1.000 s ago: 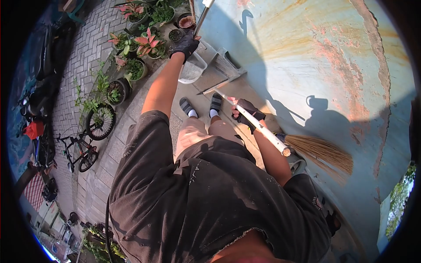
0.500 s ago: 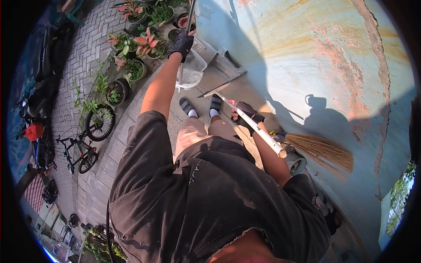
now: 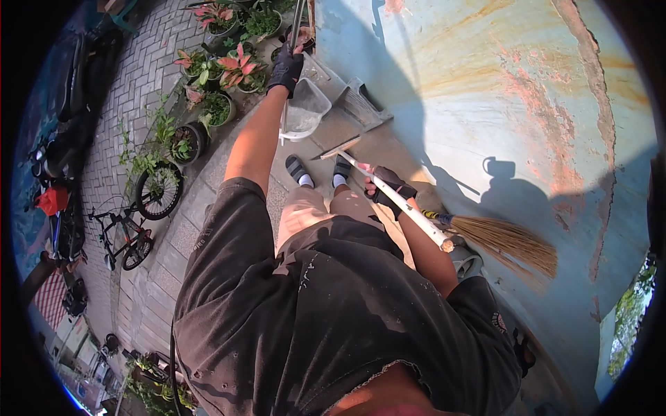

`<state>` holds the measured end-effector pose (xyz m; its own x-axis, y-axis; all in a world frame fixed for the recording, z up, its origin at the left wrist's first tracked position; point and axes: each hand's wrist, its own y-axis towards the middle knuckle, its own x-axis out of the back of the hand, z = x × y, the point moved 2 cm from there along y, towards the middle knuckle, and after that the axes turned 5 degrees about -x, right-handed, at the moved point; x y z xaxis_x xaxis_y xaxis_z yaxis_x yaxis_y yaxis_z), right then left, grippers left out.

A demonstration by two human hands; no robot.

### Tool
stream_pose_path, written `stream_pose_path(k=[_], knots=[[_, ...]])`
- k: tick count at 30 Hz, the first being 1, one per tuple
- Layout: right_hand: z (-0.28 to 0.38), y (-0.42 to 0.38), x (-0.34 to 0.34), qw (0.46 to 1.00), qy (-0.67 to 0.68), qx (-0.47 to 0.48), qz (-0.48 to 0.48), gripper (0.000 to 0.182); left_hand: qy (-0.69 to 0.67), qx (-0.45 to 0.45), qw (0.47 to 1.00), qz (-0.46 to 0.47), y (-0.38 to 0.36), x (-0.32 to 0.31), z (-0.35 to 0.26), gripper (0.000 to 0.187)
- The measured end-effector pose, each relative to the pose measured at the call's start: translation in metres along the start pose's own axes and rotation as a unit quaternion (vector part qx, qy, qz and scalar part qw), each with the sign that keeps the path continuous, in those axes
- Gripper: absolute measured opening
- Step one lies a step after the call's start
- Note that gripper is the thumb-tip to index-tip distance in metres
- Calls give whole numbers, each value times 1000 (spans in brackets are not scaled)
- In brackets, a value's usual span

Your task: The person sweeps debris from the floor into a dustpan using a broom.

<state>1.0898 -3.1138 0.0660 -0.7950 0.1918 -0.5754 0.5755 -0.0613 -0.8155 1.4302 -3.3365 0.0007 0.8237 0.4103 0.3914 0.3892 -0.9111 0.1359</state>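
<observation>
My left hand (image 3: pixel 286 69), in a dark fingerless glove, is closed round a shiny metal pole (image 3: pixel 297 31). The pole's lower end overlaps the near side of a whitish plastic tub (image 3: pixel 309 107) with grey residue inside. My right hand (image 3: pixel 390 188), also gloved, grips a white-painted stick (image 3: pixel 424 227) with a bare, cut wooden end towards me. At the stick's far end, close to my right foot, is a flat crosspiece (image 3: pixel 340 148). A straw broom (image 3: pixel 510 239) leans by the wall, beyond my right forearm.
A pale blue wall (image 3: pixel 458 90) with peeling paint rises on the right. A grey plastic piece (image 3: pixel 361 104) lies against its foot. Potted plants (image 3: pixel 239 66) line the left, with a small bicycle (image 3: pixel 128 232) on the paving. My sandalled feet (image 3: pixel 298 171) stand on the walkway.
The crosspiece has turned slightly, showing more of its pale face. My left hand and the pole have shifted a little. Both hands keep their hold.
</observation>
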Motion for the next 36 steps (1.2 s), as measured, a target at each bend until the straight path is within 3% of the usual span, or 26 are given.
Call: stream_pose_path(k=[2, 4, 8, 12, 14, 16, 18, 20, 22, 24, 26, 28, 31, 36], knots=[[1, -6, -7, 999, -25, 4, -34, 33, 43, 37, 998, 41, -9, 6, 18, 35], [1, -4, -4, 998, -49, 1, -38, 29, 40, 37, 998, 8, -27, 25, -7, 31], [3, -4, 2, 991, -111, -11, -79, 27, 88, 49, 988, -120, -59, 45, -11, 32], [7, 7, 26, 989, -144, -27, -12, 39, -22, 116, 970, -211, -127, 69, -17, 32], [12, 3, 21, 983, -180, -34, 2, 40, -58, 106, 953, -277, -163, 84, -23, 28], [18, 4, 17, 974, -217, -65, -1, 39, -123, 162, 941, -269, -197, 97, -46, 26], [21, 14, 23, 973, -212, -88, -1, 40, -35, 152, 963, -218, -230, 111, -39, 24], [26, 18, 25, 977, -185, -106, 13, 43, -185, 178, 915, -310, -260, 114, -34, 16], [28, 16, 17, 968, -227, -99, 26, 45, -52, 207, 941, -262, -293, 136, -34, 11], [25, 19, 11, 968, -225, -104, 32, 46, -63, 175, 934, -306, -322, 148, -32, 8], [11, 12, -10, 963, -250, -99, 10, 44, -184, 171, 881, -401, -359, 166, -28, 11], [-2, 13, -20, 967, -233, -103, 9, 44, -125, 174, 882, -419, -397, 194, -34, 12], [-23, 31, -24, 962, -244, -123, 27, 42, -195, 188, 828, -491, -453, 231, -43, 15], [-84, 57, -48, 953, -258, -142, 61, 41, -121, 218, 779, -575, -550, 297, -47, 18]])
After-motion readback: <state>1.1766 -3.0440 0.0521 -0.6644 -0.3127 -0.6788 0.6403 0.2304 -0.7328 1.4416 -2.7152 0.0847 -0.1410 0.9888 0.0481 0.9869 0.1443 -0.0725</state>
